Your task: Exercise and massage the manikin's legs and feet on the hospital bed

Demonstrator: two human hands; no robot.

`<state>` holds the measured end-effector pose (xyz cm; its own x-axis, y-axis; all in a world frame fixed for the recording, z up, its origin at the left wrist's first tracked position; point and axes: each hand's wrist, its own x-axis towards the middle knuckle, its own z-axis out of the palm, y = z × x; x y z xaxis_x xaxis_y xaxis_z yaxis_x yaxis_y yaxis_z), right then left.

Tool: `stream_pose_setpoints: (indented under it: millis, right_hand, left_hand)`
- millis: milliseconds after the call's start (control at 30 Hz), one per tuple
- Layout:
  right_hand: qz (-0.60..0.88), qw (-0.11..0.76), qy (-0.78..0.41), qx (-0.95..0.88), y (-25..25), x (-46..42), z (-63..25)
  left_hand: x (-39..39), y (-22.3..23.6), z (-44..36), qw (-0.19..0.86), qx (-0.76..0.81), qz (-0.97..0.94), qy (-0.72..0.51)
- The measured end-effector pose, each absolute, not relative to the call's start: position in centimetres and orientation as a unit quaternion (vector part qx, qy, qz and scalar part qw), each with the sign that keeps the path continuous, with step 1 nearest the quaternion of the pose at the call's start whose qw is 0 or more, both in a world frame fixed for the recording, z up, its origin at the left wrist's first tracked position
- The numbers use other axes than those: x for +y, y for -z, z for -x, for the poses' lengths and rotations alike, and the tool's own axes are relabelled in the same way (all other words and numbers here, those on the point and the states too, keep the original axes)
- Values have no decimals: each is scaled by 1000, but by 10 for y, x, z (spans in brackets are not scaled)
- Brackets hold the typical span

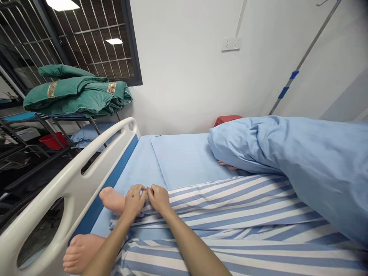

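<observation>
Two legs in blue-and-white striped trousers lie along the bed, with a smooth, pink far foot and near foot bare at the left end. My left hand is closed on the far trouser leg just above the ankle. Right beside it, my right hand curls over the same leg, fingers bent into the cloth. Both hands nearly touch at the fingertips. The fingertips on the far side of the leg are partly hidden. A folded-back blue quilt covers the figure's upper part, with some fingers showing beneath its edge.
A white bed end board with cut-out handles rises at the left. Beyond it are green folded bedding on a rack and a red basin. A metal pole leans behind the quilt; a red object stands against the wall.
</observation>
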<state>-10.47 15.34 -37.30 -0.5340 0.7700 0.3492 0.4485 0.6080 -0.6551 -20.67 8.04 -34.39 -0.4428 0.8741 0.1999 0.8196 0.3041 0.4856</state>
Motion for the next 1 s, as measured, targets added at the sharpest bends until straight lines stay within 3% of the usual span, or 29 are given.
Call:
stream_pose_setpoints:
  millis: [200, 367, 500, 567, 733, 867, 1000]
  right_hand:
    - [331, 353, -386, -785, 368, 159, 104]
    - [284, 340, -524, -728, 347, 151, 87]
    - [222, 110, -731, -636, 342, 139, 50]
    - [231, 57, -822, -517, 343, 140, 29]
    - [166, 350, -906, -171, 315, 160, -10]
    - [126, 408, -892, -147, 257, 183, -55]
    - [185, 428, -851, -241, 208, 208, -127]
  left_hand:
    - [67, 354, 207, 54, 779, -619, 80]
    - [77, 337, 192, 29, 784, -604, 137]
    - [90, 271, 192, -11, 771, -616, 159]
    - [95, 229, 190, -38, 766, -621, 163]
    - [92, 155, 168, -85, 771, -614, 148]
    - [88, 146, 126, -94, 789, -600, 96]
    - [97, 171, 62, -28, 814, -578, -44]
